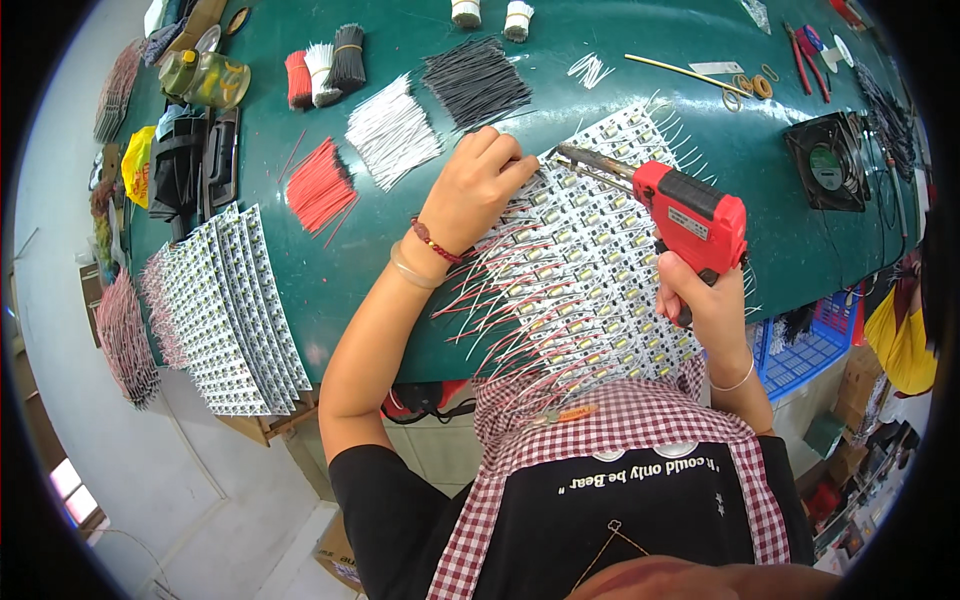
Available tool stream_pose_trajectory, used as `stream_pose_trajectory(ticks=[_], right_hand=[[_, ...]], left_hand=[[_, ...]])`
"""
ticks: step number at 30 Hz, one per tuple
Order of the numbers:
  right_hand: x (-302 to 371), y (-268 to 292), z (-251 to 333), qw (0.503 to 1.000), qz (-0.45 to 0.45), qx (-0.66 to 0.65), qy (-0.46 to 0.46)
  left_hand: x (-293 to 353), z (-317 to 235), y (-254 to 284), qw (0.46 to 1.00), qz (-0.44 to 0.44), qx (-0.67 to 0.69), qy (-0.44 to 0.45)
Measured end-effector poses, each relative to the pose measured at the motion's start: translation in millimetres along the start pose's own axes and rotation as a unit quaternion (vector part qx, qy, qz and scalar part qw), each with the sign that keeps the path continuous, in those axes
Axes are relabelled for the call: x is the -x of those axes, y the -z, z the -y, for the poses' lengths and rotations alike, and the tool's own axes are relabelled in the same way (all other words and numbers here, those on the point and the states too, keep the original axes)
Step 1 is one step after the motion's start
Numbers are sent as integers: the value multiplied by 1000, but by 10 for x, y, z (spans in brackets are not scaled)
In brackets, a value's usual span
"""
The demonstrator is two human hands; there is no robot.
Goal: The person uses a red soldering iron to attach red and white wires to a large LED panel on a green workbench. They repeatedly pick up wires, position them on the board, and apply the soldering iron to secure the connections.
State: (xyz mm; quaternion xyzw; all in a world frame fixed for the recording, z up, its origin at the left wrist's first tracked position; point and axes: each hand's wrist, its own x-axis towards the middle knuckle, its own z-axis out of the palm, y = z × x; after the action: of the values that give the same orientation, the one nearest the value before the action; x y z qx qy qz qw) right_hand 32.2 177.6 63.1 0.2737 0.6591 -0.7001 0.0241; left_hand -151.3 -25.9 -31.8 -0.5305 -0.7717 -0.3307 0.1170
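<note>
My right hand [708,305] is wrapped round the grip of a red and black soldering gun [690,215]. The gun's metal tip points left, over the far left corner of a white sheet of small circuit boards [600,275]. Close to that tip, my left hand [482,185] is closed in a pinch at the sheet's edge; what its fingers hold is too small to make out. Thin red and white wires [500,290] stick out along the sheet's left side, with more white wires along its right. The sheet's near edge meets my checked apron [620,410].
Loose black wires [477,83], white wires [393,132] and red wires [320,187] lie beyond my left hand. Stacked board sheets [225,310] stand at the left table edge. A black fan [828,160] sits at the right, with pliers [805,60] behind it.
</note>
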Motion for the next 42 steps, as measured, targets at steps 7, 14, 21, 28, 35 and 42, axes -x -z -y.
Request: stream_pose_trajectory(ticks=[7, 14, 21, 28, 35, 42], right_hand=[[-11, 11, 4, 1000, 5, 5, -4], [-18, 3, -14, 1000, 6, 18, -11], [-35, -40, -13, 999, 8, 44, -13], [24, 33, 6, 999, 5, 35, -3], [90, 71, 29, 1000, 8, 28, -4], [145, 107, 36, 999, -12, -48, 9]], left_hand=[[13, 24, -31, 1000, -10, 12, 10], [9, 15, -20, 999, -13, 26, 13], [-1, 4, -10, 999, -8, 30, 16], [-3, -3, -9, 1000, -3, 25, 14], [-11, -5, -3, 1000, 5, -6, -1], [-117, -72, 197, 999, -19, -38, 0]])
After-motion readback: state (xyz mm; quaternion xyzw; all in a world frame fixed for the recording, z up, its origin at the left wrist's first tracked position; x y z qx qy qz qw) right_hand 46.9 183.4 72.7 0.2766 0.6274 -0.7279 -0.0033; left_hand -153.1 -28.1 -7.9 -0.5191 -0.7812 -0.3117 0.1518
